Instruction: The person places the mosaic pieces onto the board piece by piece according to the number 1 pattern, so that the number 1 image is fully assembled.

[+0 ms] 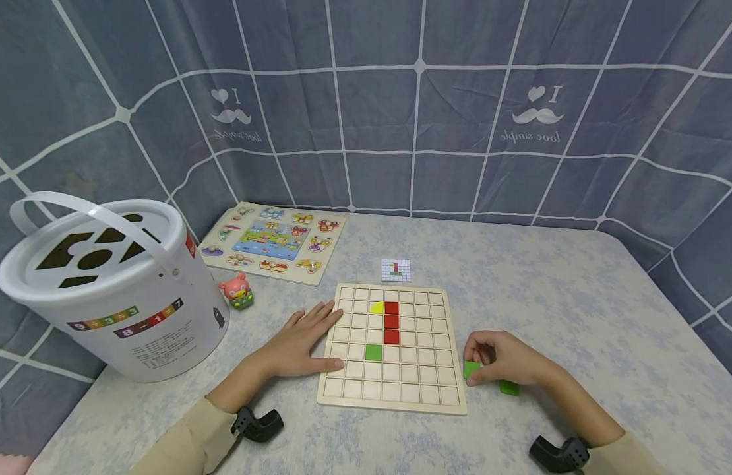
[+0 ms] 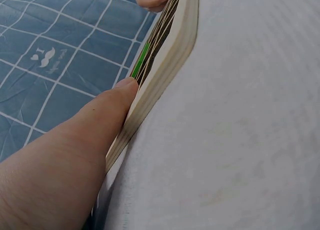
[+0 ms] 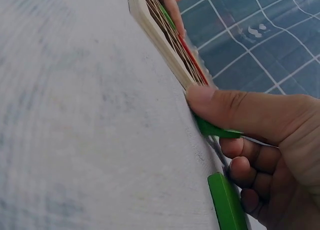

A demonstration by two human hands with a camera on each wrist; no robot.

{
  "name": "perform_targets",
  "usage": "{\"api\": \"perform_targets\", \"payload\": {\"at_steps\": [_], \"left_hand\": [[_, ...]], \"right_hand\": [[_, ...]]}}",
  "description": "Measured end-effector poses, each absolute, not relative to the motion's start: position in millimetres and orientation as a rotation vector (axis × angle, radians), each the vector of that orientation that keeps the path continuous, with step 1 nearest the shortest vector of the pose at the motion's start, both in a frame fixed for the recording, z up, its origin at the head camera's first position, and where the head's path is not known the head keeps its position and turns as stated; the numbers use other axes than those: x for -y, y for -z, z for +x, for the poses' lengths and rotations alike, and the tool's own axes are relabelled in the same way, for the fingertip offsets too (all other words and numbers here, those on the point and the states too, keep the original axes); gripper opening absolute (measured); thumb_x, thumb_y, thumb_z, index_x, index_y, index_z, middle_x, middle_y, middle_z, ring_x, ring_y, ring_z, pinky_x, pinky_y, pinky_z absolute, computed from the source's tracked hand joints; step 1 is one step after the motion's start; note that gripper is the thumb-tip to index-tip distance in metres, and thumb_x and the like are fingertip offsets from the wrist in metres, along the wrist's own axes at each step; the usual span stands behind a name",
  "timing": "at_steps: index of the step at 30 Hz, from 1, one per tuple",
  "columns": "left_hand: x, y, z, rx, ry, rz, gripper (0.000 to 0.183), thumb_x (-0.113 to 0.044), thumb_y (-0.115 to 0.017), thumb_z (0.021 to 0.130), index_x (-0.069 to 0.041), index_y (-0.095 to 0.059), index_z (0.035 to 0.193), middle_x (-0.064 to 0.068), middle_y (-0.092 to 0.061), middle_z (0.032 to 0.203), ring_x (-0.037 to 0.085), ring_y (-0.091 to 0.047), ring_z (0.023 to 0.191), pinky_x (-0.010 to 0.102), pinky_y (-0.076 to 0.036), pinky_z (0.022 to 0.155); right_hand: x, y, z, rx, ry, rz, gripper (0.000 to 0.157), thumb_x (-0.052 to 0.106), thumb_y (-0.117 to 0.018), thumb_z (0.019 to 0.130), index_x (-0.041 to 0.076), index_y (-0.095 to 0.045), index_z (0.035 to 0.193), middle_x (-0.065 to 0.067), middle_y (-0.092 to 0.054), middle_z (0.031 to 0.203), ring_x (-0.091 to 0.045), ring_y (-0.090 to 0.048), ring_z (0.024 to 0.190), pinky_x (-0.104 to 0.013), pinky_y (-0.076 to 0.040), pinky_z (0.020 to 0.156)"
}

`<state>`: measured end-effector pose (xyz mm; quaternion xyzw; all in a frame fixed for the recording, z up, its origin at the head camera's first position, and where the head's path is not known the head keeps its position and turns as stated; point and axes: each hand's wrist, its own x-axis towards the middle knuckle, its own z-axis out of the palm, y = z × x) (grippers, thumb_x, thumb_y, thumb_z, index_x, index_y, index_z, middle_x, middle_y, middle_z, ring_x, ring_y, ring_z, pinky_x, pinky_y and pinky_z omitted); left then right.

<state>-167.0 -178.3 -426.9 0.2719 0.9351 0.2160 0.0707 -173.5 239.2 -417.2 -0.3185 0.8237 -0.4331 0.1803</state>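
A wooden grid board lies on the table with three red squares in a column, a yellow piece beside the top one and a green square lower left. My left hand rests on the board's left edge, fingers extended; its thumb touches the edge in the left wrist view. Just off the board's right edge, my right hand pinches a green square tile between thumb and fingers. Another green tile lies on the table beneath that hand; the right wrist view shows this green tile too.
Behind the board lies a small pattern card showing red and green squares. A picture puzzle board, a pink-headed figurine and a large white bucket with a slotted lid stand to the left. A grid-patterned curtain hangs behind.
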Motion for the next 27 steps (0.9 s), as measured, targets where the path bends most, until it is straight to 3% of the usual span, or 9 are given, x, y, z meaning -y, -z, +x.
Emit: {"api": "perform_targets", "payload": {"at_steps": [8, 14, 27], "left_hand": [[178.1, 427.1, -166.8, -2.813, -0.646, 0.811, 0.094, -0.065, -0.06, 0.085, -0.014, -0.024, 0.157, 0.01, -0.015, 0.162, 0.028, -0.009, 0.148, 0.056, -0.007, 0.114], [178.0, 427.9, -167.0, -2.814, -0.646, 0.816, 0.094, -0.065, -0.059, 0.085, -0.015, -0.024, 0.157, 0.01, -0.015, 0.162, 0.028, -0.009, 0.148, 0.056, -0.008, 0.114], [178.6, 427.0, -167.1, -2.807, -0.649, 0.816, 0.094, -0.064, -0.06, 0.086, -0.014, -0.024, 0.157, 0.01, -0.014, 0.162, 0.028, -0.009, 0.148, 0.056, -0.007, 0.114]], "right_hand": [[-239.6, 419.4, -174.7, -2.363, 1.209, -0.897, 0.019, 0.02, -0.078, 0.084, 0.01, -0.065, 0.093, 0.004, -0.049, 0.07, -0.01, -0.044, 0.058, -0.028, -0.041, 0.054], [-239.9, 419.4, -175.3, -2.384, 1.213, -0.869, 0.012, 0.019, -0.073, 0.089, 0.01, -0.066, 0.094, 0.0, -0.055, 0.076, -0.009, -0.046, 0.062, -0.027, -0.042, 0.055], [-236.8, 412.3, -175.9, -2.396, 1.25, -0.797, 0.012, 0.017, -0.072, 0.09, 0.007, -0.066, 0.094, -0.003, -0.058, 0.078, -0.009, -0.05, 0.065, -0.026, -0.044, 0.055]]}}
